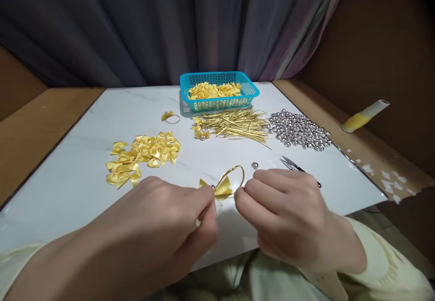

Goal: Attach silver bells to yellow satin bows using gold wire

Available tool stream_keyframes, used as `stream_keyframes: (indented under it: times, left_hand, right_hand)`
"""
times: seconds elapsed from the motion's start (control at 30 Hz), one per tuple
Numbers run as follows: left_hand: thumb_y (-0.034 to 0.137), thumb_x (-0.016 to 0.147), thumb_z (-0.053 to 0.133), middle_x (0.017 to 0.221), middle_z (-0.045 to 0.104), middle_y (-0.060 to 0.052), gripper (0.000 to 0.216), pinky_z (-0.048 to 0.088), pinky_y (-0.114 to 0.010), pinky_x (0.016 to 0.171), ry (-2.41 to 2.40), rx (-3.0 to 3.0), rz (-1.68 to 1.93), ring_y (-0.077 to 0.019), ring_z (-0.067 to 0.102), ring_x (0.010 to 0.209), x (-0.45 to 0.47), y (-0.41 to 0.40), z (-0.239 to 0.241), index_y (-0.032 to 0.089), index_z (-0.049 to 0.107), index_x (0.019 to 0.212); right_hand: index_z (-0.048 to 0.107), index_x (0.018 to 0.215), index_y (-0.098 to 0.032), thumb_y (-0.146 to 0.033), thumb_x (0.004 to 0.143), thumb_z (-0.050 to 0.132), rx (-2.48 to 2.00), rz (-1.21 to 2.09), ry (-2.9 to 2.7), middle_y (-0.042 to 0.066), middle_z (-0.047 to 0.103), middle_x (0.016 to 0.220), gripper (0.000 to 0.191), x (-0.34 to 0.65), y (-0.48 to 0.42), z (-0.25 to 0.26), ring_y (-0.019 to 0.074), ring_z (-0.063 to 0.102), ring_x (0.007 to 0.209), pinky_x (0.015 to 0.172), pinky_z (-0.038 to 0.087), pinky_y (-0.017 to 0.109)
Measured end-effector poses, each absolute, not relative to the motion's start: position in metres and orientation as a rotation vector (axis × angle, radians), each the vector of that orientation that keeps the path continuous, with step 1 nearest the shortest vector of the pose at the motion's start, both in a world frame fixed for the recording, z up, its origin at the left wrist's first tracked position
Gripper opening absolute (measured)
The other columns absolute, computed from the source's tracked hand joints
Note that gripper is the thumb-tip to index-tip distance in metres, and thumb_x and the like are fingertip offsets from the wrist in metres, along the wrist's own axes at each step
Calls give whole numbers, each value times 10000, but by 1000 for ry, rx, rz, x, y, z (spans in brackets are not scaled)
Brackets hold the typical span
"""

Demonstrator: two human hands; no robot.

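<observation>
Left hand [170,219] and right hand [285,210] are meeting low over the white board [68,183], fingertips of each pinching shut on opposite sides of a yellow ribbon bow [222,188] threaded on a gold wire loop [234,174]. Loose bows [142,154] are lying left; gold wire pieces [238,122], silver beads [299,129], blue basket [251,90] beyond; snips [294,166] just beside the right hand.
</observation>
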State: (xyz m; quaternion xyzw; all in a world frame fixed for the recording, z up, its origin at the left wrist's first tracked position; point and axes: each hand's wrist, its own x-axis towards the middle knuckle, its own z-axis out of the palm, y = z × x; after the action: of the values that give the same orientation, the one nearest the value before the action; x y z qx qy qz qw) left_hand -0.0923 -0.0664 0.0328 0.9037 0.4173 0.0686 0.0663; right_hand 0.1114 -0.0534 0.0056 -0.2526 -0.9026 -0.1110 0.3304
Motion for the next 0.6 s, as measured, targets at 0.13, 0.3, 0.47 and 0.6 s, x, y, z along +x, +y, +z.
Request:
stream_keyframes:
  times: [0.13,0.3,0.47,0.6]
  left_hand:
    - [136,867,393,418,434,49,306,220,-323,397,1212,3118,398,-139,460,312,-89,-67,26,222,434,576]
    - [130,884,376,393,405,10,398,239,-347,377,1370,3445,441,-189,444,297,-83,-73,22,250,428,508]
    - [130,905,378,431,418,-6,405,267,-337,371,1397,3536,369,-199,459,330,-80,-76,23,239,443,520]
    - [47,912,289,426,424,-5,469,268,-328,372,1371,3593,318,-190,455,324,-79,-73,25,223,465,515]
  right_hand:
    - [521,572,-183,8,782,386,-662,-279,-2312,-3,418,508,315,106,-50,-3,158,307,503,476,202,319]
    - [531,561,-172,3,723,388,-690,-140,-2198,-7,390,522,278,97,-50,-12,147,270,511,474,209,313]
    - [560,594,-155,-11,634,364,-816,54,-2016,-15,365,535,247,84,-56,-24,135,285,508,471,225,302]
    - [559,623,-150,2,696,382,-877,213,-1884,-12,409,548,245,77,-62,-31,121,361,507,474,275,279]
